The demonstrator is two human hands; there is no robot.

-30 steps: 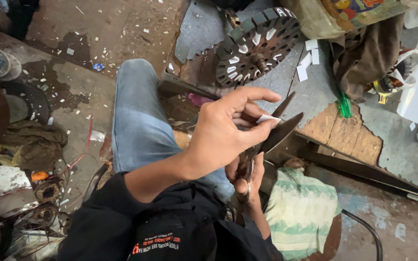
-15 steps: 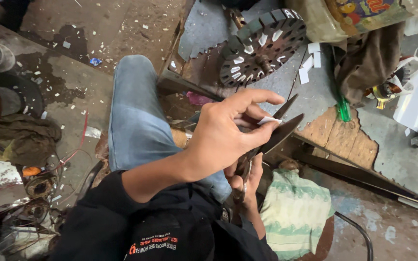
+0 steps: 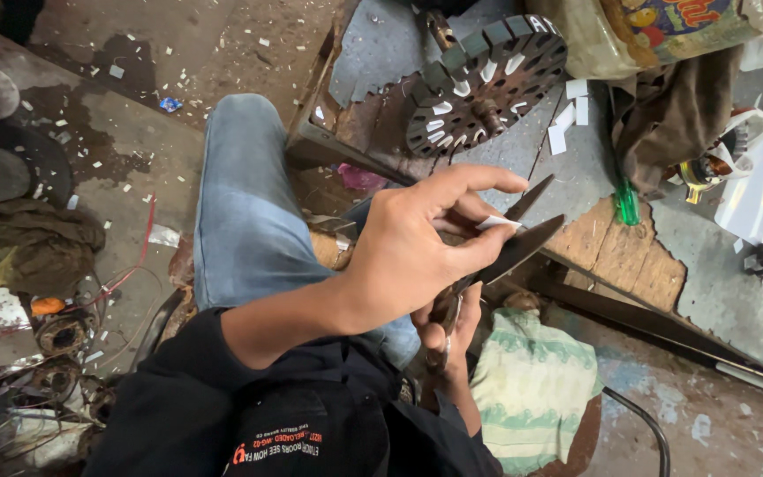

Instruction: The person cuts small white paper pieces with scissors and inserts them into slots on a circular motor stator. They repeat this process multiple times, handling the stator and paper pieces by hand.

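1. Left hand (image 3: 417, 256): raised over the lap, fingers pinching a small white paper strip (image 3: 498, 223) against the blades of the scissors (image 3: 509, 247). Index finger extended above the blades.
2. Right hand (image 3: 448, 331): below the left, largely hidden by it; fingers closed around the scissors' handles.
3. Scissors: large, dark metal, blades parted, tips pointing toward the near edge of the bench (image 3: 576, 168).
4. Bench: worn grey surface with a broken wooden patch at its near edge. A round slotted metal core (image 3: 483, 84) with white inserts lies near its left end; loose white paper pieces (image 3: 571, 115) lie just beside it, and a green-handled tool (image 3: 626, 203) near the wooden patch.
5. Floor: a striped cloth (image 3: 532, 389) lies below the hands.
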